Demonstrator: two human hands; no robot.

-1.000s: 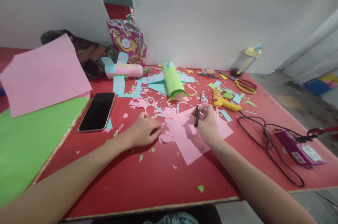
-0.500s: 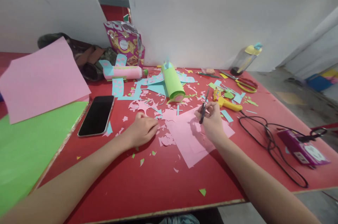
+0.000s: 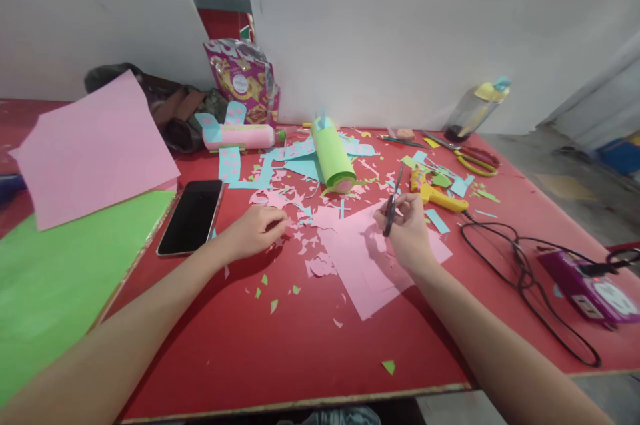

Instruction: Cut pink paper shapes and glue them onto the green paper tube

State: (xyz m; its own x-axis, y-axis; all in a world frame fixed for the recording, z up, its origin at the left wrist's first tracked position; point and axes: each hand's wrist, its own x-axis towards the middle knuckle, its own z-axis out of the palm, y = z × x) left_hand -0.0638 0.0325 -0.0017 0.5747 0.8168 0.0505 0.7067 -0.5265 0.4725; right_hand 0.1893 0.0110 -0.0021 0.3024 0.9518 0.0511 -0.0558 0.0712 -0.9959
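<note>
Scissors [image 3: 391,206] clamped in right hand [image 3: 410,228], blades pointing 12 o'clock over pink sheet [image 3: 370,258]. Left hand [image 3: 253,230] loosely curled, fingertips pinching pink scraps [image 3: 295,235] on desk [image 3: 300,345].

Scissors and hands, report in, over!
Right hand shut on black scissors. Left hand fingers on pink scraps. Pink sheet under right hand. Phone nearby.

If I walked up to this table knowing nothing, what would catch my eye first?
Probably the litter of pink, blue and green paper scraps across the middle of the red table, with two bare arms reaching into it. The right hand grips small black scissors over a pink sheet, while the left hand rests among the scraps. Behind them lies a green paper roll, and a black phone lies to the left.
</note>
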